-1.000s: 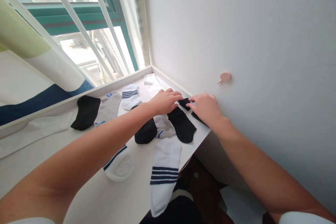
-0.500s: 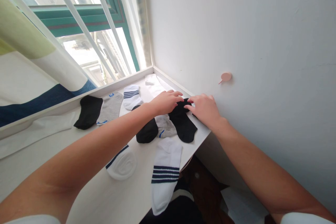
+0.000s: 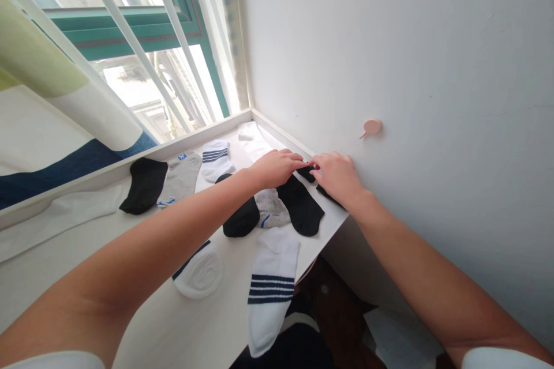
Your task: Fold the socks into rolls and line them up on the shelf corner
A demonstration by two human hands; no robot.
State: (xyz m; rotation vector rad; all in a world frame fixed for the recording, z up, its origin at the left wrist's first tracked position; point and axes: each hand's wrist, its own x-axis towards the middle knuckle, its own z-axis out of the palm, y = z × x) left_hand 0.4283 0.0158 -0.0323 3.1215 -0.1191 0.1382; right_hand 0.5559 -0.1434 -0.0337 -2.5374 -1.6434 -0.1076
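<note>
My left hand (image 3: 277, 169) reaches over the socks, its fingertips closed on the top end of a black sock near the wall. From the other side my right hand (image 3: 336, 177) pinches the same black sock (image 3: 306, 172), and the two hands' fingertips nearly meet. Just below them a black sock (image 3: 300, 205) lies flat, beside a grey sock (image 3: 272, 207) with a blue mark. Another dark piece (image 3: 331, 196) shows under my right wrist. My left forearm partly covers a black sock (image 3: 242, 214) in the middle.
Several more socks lie on the white ledge (image 3: 160, 323): a striped white sock (image 3: 270, 291) overhanging the front edge, a rolled white one (image 3: 199, 271), and a black one (image 3: 142, 185) near the window. A pink hook (image 3: 372, 127) is on the right wall.
The fingertips of my left hand have moved slightly right, closer to my right hand. Less of the black sock's top end shows between my hands.
</note>
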